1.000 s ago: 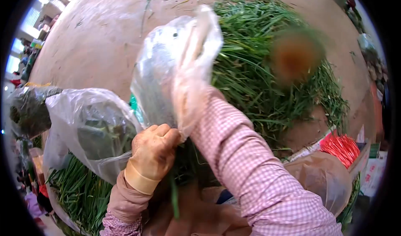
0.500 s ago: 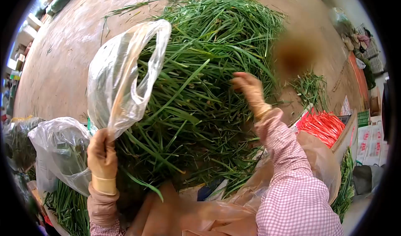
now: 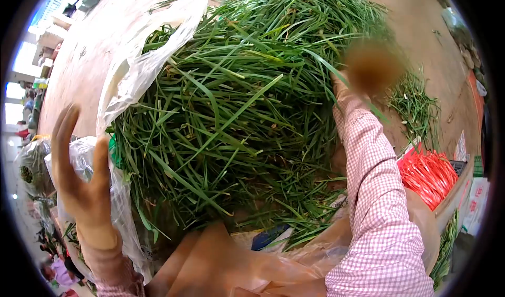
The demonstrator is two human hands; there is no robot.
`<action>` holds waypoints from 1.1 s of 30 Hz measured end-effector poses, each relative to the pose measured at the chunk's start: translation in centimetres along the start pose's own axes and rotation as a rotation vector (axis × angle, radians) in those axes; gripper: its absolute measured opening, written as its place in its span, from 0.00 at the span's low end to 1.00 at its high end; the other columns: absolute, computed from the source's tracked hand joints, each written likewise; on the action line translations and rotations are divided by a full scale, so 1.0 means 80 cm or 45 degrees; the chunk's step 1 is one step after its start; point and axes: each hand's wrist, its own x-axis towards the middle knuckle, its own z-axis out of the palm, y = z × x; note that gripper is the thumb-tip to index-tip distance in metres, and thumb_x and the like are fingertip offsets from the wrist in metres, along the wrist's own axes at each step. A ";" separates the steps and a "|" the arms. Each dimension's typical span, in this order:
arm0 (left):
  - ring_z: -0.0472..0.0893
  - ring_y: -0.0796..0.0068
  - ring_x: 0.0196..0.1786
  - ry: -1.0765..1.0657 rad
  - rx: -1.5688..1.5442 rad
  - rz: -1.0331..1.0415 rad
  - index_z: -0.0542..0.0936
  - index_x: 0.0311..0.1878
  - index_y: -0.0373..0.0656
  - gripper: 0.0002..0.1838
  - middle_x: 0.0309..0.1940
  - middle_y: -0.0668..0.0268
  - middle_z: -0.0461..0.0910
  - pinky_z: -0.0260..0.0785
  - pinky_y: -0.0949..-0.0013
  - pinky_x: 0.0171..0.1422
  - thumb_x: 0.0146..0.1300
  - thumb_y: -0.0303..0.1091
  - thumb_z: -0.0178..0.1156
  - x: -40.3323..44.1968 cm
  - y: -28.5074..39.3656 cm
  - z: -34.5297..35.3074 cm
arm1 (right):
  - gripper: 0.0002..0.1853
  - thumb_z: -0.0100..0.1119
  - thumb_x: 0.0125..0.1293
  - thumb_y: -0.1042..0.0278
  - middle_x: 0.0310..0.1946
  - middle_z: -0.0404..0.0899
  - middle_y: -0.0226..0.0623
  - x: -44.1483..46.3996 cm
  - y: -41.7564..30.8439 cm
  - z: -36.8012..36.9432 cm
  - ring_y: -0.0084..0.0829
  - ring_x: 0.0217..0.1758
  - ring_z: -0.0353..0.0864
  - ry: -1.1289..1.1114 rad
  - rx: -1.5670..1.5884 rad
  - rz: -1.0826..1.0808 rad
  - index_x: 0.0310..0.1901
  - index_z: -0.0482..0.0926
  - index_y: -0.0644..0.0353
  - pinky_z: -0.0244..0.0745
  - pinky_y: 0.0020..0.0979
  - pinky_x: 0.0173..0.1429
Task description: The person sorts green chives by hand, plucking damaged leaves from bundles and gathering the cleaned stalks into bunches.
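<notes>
A big heap of long, flat green leaves that look like garlic chives [image 3: 247, 113] fills the middle of the view. My left hand [image 3: 84, 186], gloved, is open at the lower left, its thumb and fingers apart, near a clear plastic bag [image 3: 113, 94]. That bag lies against the heap's left side. At the heap's right side is my right hand [image 3: 341, 86], at the end of a checked sleeve. Leaves and a brown blur on the lens cover its fingers, so I cannot see what it grips.
Red plastic strips [image 3: 428, 176] sit in a box at the right. A smaller scatter of leaves [image 3: 413, 102] lies on the brown floor [image 3: 421, 34]. At the left stands a filled plastic bag [image 3: 34, 165]. Brown sheeting [image 3: 221, 260] covers my lap.
My left hand has let go of the plastic bag and moved left and opened. My right hand has reached farther out along the heap's right side. The bag has sunk against the leaves.
</notes>
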 end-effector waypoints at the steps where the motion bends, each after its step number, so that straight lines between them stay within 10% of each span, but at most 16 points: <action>1: 0.71 0.59 0.62 0.006 -0.136 0.075 0.72 0.58 0.34 0.25 0.57 0.53 0.73 0.58 0.62 0.68 0.56 0.28 0.64 0.010 -0.004 0.020 | 0.60 0.60 0.53 0.33 0.73 0.41 0.52 -0.005 -0.001 0.003 0.48 0.74 0.46 -0.005 -0.072 0.012 0.72 0.32 0.59 0.49 0.44 0.72; 3: 0.70 0.55 0.63 -0.035 -0.077 0.104 0.71 0.60 0.39 0.32 0.59 0.52 0.72 0.59 0.58 0.68 0.51 0.35 0.69 0.033 0.000 0.058 | 0.25 0.66 0.54 0.64 0.45 0.80 0.47 -0.021 0.004 0.010 0.39 0.46 0.80 0.315 -0.138 -0.192 0.52 0.75 0.68 0.74 0.35 0.49; 5: 0.67 0.54 0.65 -0.091 0.237 0.211 0.64 0.67 0.51 0.43 0.61 0.55 0.71 0.52 0.52 0.72 0.45 0.40 0.72 0.052 -0.009 0.091 | 0.21 0.60 0.58 0.70 0.39 0.80 0.45 0.024 0.053 0.004 0.39 0.40 0.80 0.242 0.337 -0.062 0.52 0.74 0.68 0.77 0.34 0.44; 7: 0.68 0.54 0.65 -0.127 0.352 0.188 0.62 0.68 0.58 0.44 0.61 0.58 0.71 0.51 0.51 0.72 0.46 0.40 0.72 0.056 -0.021 0.121 | 0.40 0.53 0.59 0.79 0.63 0.64 0.48 -0.092 -0.008 -0.021 0.38 0.64 0.64 -0.063 0.520 -0.044 0.72 0.48 0.57 0.55 0.38 0.68; 11: 0.78 0.60 0.55 -0.232 0.310 0.065 0.68 0.65 0.55 0.33 0.52 0.60 0.79 0.51 0.54 0.71 0.55 0.41 0.66 0.066 -0.047 0.138 | 0.40 0.58 0.48 0.88 0.51 0.76 0.38 -0.228 -0.050 -0.021 0.29 0.41 0.78 -0.519 0.646 -0.182 0.65 0.63 0.51 0.79 0.29 0.44; 15: 0.80 0.74 0.43 0.083 -0.126 -0.175 0.80 0.49 0.39 0.17 0.42 0.60 0.83 0.66 0.72 0.55 0.59 0.36 0.63 0.079 -0.048 0.132 | 0.37 0.57 0.52 0.87 0.51 0.76 0.33 -0.314 -0.056 0.069 0.27 0.46 0.78 -0.744 0.774 -0.376 0.66 0.63 0.53 0.77 0.26 0.47; 22: 0.76 0.73 0.45 0.134 -1.587 -0.149 0.73 0.54 0.27 0.21 0.48 0.59 0.76 0.68 0.74 0.50 0.61 0.31 0.60 0.040 -0.047 0.115 | 0.28 0.59 0.53 0.80 0.46 0.77 0.37 -0.405 -0.157 0.231 0.29 0.40 0.78 -1.249 0.864 -0.243 0.58 0.68 0.58 0.77 0.30 0.41; 25: 0.77 0.70 0.46 0.102 -0.922 0.297 0.75 0.50 0.29 0.16 0.48 0.55 0.75 0.70 0.72 0.50 0.61 0.28 0.60 0.020 -0.034 0.066 | 0.23 0.58 0.57 0.72 0.47 0.75 0.39 -0.419 -0.182 0.340 0.32 0.47 0.75 -0.988 0.682 -1.127 0.56 0.70 0.59 0.73 0.33 0.49; 29: 0.77 0.68 0.47 0.149 -1.197 0.180 0.77 0.47 0.35 0.13 0.47 0.52 0.76 0.71 0.72 0.46 0.58 0.21 0.56 -0.028 -0.051 0.053 | 0.23 0.55 0.61 0.70 0.51 0.73 0.39 -0.358 -0.176 0.374 0.32 0.51 0.72 -0.720 0.046 -1.152 0.58 0.67 0.61 0.69 0.32 0.54; 33: 0.79 0.58 0.39 -0.291 -0.301 0.167 0.81 0.35 0.42 0.13 0.34 0.59 0.80 0.71 0.59 0.46 0.42 0.22 0.58 -0.048 -0.059 0.057 | 0.23 0.52 0.65 0.67 0.54 0.71 0.38 -0.292 -0.165 0.356 0.31 0.56 0.69 -0.588 -0.253 -1.173 0.61 0.65 0.64 0.66 0.32 0.58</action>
